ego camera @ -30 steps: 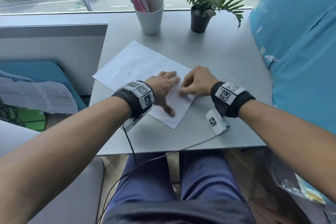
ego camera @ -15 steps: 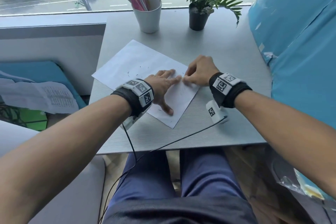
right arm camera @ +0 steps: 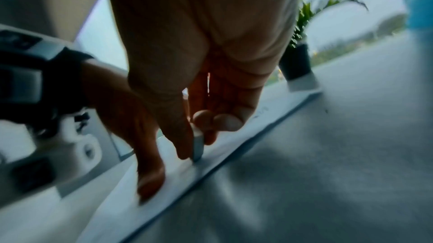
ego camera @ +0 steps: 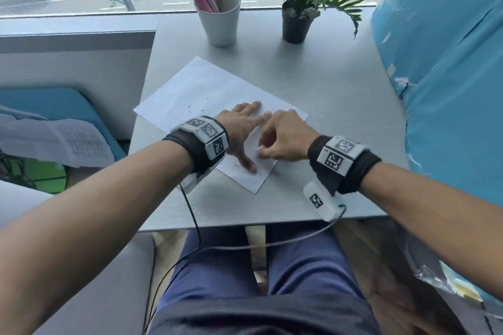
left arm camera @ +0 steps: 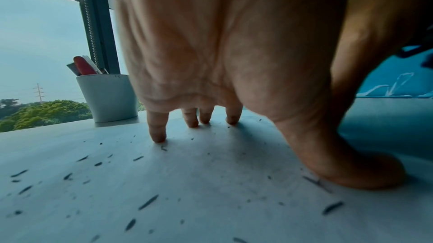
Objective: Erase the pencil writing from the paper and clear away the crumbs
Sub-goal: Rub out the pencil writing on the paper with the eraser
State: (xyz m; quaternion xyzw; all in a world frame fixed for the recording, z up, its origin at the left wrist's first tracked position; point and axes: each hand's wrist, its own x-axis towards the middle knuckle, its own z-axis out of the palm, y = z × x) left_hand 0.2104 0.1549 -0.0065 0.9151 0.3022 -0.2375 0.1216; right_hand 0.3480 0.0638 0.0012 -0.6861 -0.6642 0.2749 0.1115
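A white sheet of paper (ego camera: 201,90) lies askew on the grey table (ego camera: 326,95). My left hand (ego camera: 242,128) is spread flat on the paper, its fingertips (left arm camera: 158,134) and thumb pressing it down. Dark eraser crumbs (left arm camera: 147,201) are scattered over the sheet around that hand. Just to its right, my right hand (ego camera: 283,139) pinches a small white eraser (right arm camera: 198,145) between thumb and fingers, its lower end touching the paper near the sheet's right edge. In the head view only a sliver of the eraser (ego camera: 258,147) shows.
A white cup of pens (ego camera: 219,17) and a potted plant (ego camera: 298,19) stand at the table's far edge by the window. A blue covered mass (ego camera: 449,76) borders the table on the right. Cables run from my wrists over the near edge.
My right hand with the eraser went away from me along the paper, then came back toward me. The left hand stayed pressed on the sheet.
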